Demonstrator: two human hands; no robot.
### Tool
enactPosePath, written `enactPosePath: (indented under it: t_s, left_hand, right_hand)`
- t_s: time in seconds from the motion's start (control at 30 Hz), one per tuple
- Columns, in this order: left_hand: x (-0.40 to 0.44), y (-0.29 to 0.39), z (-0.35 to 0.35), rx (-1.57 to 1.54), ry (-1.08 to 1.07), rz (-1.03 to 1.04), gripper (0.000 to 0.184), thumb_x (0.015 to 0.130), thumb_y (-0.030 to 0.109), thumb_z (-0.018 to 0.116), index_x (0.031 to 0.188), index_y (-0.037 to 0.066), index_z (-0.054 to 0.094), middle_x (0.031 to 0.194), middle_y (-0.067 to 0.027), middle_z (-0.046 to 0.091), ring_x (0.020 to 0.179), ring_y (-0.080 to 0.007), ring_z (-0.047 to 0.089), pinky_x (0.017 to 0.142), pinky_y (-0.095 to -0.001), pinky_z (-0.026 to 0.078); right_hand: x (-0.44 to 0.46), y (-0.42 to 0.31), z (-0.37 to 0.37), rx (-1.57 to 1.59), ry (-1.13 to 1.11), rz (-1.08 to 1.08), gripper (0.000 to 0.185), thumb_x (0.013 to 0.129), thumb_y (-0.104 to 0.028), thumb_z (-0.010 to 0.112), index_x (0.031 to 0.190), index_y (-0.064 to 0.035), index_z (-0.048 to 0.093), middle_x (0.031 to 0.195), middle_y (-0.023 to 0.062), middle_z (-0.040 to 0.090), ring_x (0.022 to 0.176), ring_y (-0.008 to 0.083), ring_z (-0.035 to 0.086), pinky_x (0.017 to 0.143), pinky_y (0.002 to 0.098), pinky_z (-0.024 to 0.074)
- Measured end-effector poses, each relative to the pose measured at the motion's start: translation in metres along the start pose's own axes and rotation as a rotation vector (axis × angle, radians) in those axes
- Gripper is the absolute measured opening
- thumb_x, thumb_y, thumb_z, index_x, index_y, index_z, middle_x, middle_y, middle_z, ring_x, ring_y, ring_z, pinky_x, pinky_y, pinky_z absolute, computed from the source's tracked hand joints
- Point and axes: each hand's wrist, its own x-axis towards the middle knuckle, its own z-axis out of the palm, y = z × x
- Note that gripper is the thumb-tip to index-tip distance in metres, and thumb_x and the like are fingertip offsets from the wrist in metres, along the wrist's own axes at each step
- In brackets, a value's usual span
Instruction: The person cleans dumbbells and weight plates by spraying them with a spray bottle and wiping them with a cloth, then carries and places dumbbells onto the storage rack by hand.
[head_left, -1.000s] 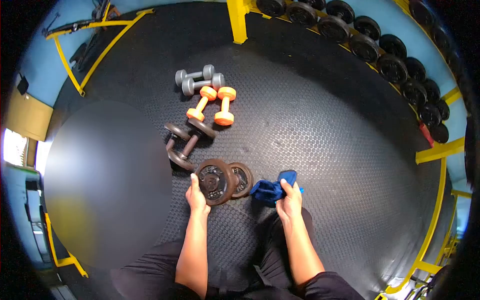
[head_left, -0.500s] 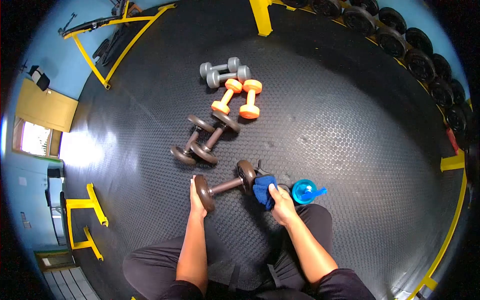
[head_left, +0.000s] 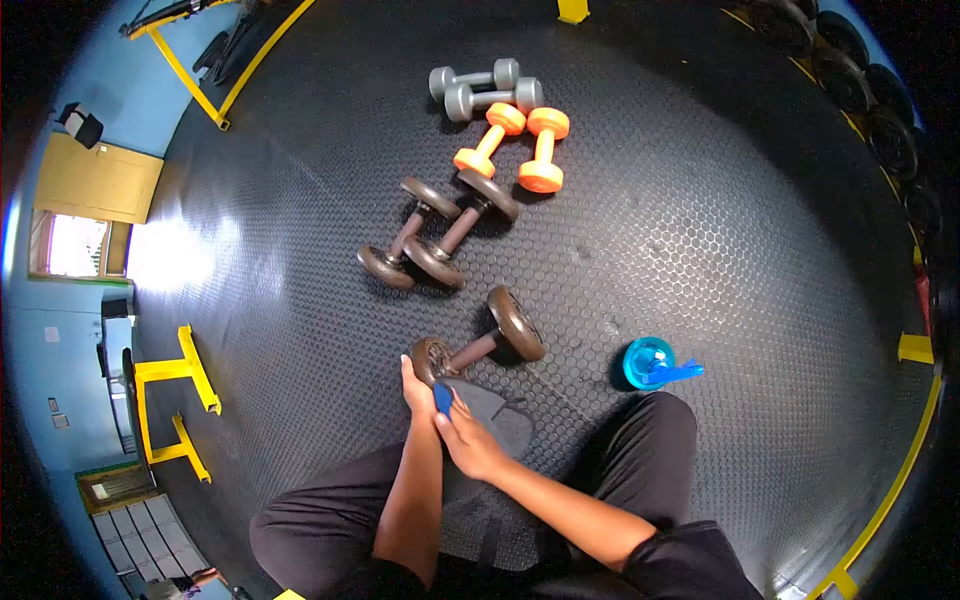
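A brown dumbbell rests in front of me, its near weight against my left hand. The fingers of that hand lie along the outer face of the weight, steadying it. My right hand presses a blue cloth to the lower side of the same weight, close beside the left hand. Much of the cloth is hidden by the fingers. Under the dumbbell and right hand lies a dark grey fabric item, its kind unclear. To the right stands a blue spray bottle, near my knee.
Two more brown dumbbells lie ahead, then two orange dumbbells and two grey ones. Yellow frames stand at left. A weight rack lines the right. Part of a person shows at lower left.
My right hand has brought the blue cloth from the dumbbell's far weight to the near one. The dumbbell is turned slightly, and the view has shifted, uncovering the grey fabric item.
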Motion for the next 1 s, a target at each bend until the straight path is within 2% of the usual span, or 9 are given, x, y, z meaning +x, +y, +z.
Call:
enactPosePath:
  t_s: [0.1,0.13,0.23,0.4,0.5,0.57,0.63,0.7,1.0]
  left_hand:
    - [0.042,-0.043,-0.055,-0.129,-0.483,0.403,0.056,0.1,0.05,0.037,0.133,0.007,0.049,0.132,-0.0135,0.054,0.118,-0.0294,0.054,0.103,-0.0396,0.041]
    - [0.08,-0.069,-0.055,0.36,-0.081,0.802,0.056,0.102,0.047,0.035,0.137,0.005,0.043,0.136,-0.0132,0.051,0.121,-0.0274,0.053,0.104,-0.0383,0.041]
    - [0.033,-0.023,-0.027,0.058,-0.106,0.317,0.055,0.102,0.046,0.034,0.137,0.004,0.044,0.135,-0.0132,0.052,0.121,-0.026,0.053,0.103,-0.037,0.042]
    - [0.031,-0.023,-0.024,-0.049,-0.065,0.288,0.055,0.1,0.045,0.043,0.126,-0.003,0.053,0.123,-0.013,0.057,0.11,-0.0244,0.059,0.092,-0.0361,0.049]
    - [0.038,-0.019,-0.021,-0.055,-0.017,0.321,0.055,0.1,0.044,0.044,0.126,-0.004,0.053,0.122,-0.0153,0.057,0.108,-0.0255,0.059,0.09,-0.0366,0.05]
    - [0.057,-0.026,-0.036,0.0,-0.207,0.385,0.053,0.099,0.04,0.047,0.126,-0.005,0.052,0.119,-0.0178,0.059,0.105,-0.0266,0.061,0.088,-0.0367,0.051]
    - [0.049,-0.023,-0.023,-0.432,-0.354,0.237,0.051,0.097,0.039,0.051,0.118,-0.007,0.056,0.109,-0.0182,0.062,0.094,-0.0263,0.064,0.082,-0.0365,0.053]
    - [0.054,-0.009,-0.03,-0.075,0.014,0.192,0.051,0.094,0.04,0.054,0.109,-0.008,0.061,0.099,-0.0164,0.065,0.083,-0.0262,0.065,0.075,-0.0358,0.053]
    - [0.047,0.01,0.003,0.071,0.267,0.439,0.034,0.093,0.022,0.055,0.107,-0.007,0.064,0.103,-0.0137,0.066,0.085,-0.0231,0.065,0.076,-0.0333,0.053]
  right_hand:
    - [0.062,0.007,0.016,-0.14,0.114,-0.125,0.066,0.1,-0.041,0.04,0.138,0.0139,0.034,0.144,0.0341,0.032,0.138,0.0453,0.027,0.116,0.0442,0.022]
    - [0.085,0.005,0.021,-0.103,0.203,-0.103,0.072,0.098,-0.045,0.042,0.135,0.0163,0.038,0.14,0.0356,0.038,0.136,0.0442,0.033,0.115,0.0441,0.0243]
    - [0.154,0.016,0.013,-0.185,-0.013,0.313,0.086,0.094,-0.054,0.042,0.141,0.0166,0.025,0.148,0.0357,0.025,0.14,0.0449,0.025,0.116,0.0465,0.0206]
    - [0.216,0.013,0.013,-0.314,-0.063,0.827,0.086,0.087,-0.065,0.041,0.14,0.0027,0.044,0.152,0.0222,0.032,0.14,0.0373,0.032,0.112,0.0431,0.0299]
    - [0.182,-0.008,-0.001,-0.285,-0.174,0.549,0.077,0.09,-0.058,0.043,0.133,0.0057,0.05,0.147,0.0284,0.036,0.137,0.0422,0.034,0.113,0.0453,0.0288]
    - [0.145,0.007,0.015,-0.377,0.06,0.246,0.077,0.092,-0.053,0.047,0.137,0.009,0.041,0.146,0.0328,0.034,0.139,0.0435,0.03,0.115,0.0422,0.0249]
    - [0.107,0.002,0.018,-0.29,0.141,0.089,0.073,0.093,-0.044,0.051,0.141,0.009,0.035,0.145,0.0329,0.035,0.137,0.046,0.032,0.115,0.0444,0.0252]
    - [0.072,0.008,0.017,-0.188,0.215,-0.043,0.064,0.095,-0.038,0.052,0.14,0.0067,0.04,0.144,0.0304,0.039,0.137,0.0403,0.035,0.115,0.0393,0.026]
    - [0.055,0.088,0.015,0.277,0.266,0.289,0.056,0.101,-0.043,0.042,0.135,0.0008,0.049,0.147,0.0191,0.041,0.138,0.0278,0.036,0.114,0.0339,0.0224]
